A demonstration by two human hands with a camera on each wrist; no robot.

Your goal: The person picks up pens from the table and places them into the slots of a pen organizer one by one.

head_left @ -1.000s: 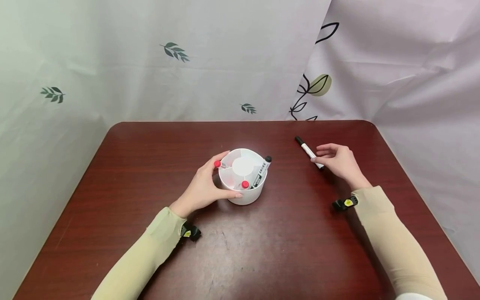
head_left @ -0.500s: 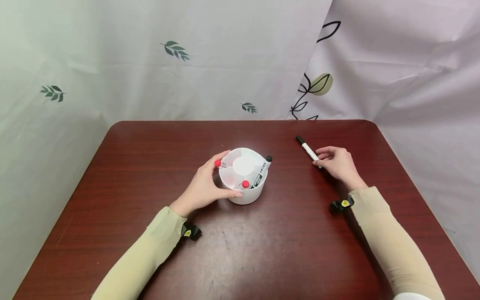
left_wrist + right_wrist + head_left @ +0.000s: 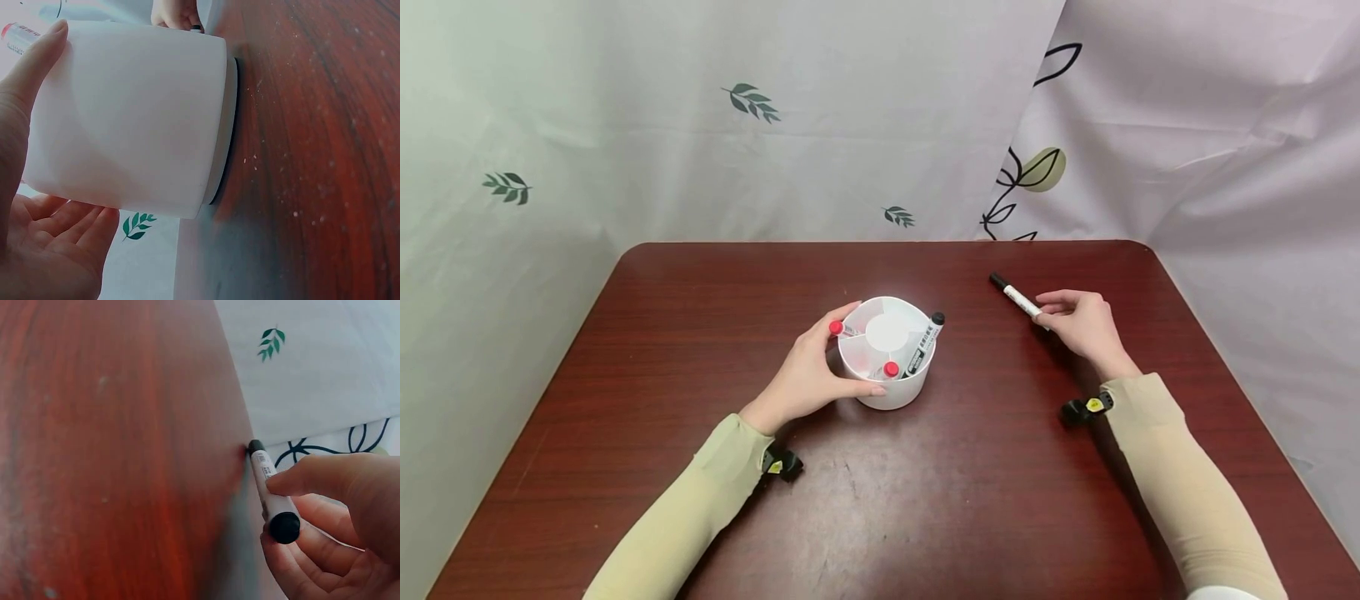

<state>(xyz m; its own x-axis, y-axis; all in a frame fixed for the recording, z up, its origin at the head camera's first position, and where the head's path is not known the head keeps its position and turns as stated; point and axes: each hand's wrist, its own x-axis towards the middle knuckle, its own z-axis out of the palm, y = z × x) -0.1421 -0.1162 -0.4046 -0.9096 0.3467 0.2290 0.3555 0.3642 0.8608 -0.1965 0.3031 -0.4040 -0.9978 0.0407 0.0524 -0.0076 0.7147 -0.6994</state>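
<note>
A white round pen holder (image 3: 895,397) with inner dividers stands on the table in the head view. My left hand (image 3: 811,372) grips it from the left, thumb on the near wall and fingers round the far side. Two red-capped markers (image 3: 891,369) and a black-capped marker (image 3: 922,346) lean inside it. To the right, my right hand (image 3: 1084,327) pinches another white marker (image 3: 1018,298) with black ends. In the right wrist view, the thumb lies on top of this marker (image 3: 269,481) near its close end, with fingers beneath. Whether its far end touches the table, I cannot tell.
The dark red-brown wooden table (image 3: 880,508) ends at the back against a pale curtain (image 3: 820,167) with leaf prints. A black wrist camera (image 3: 784,464) sits on the left wrist and another black camera (image 3: 1078,411) on the right.
My right thumb and fingers have closed on the near end of the marker, which has turned slightly. The left hand and the pen holder have stayed in place.
</note>
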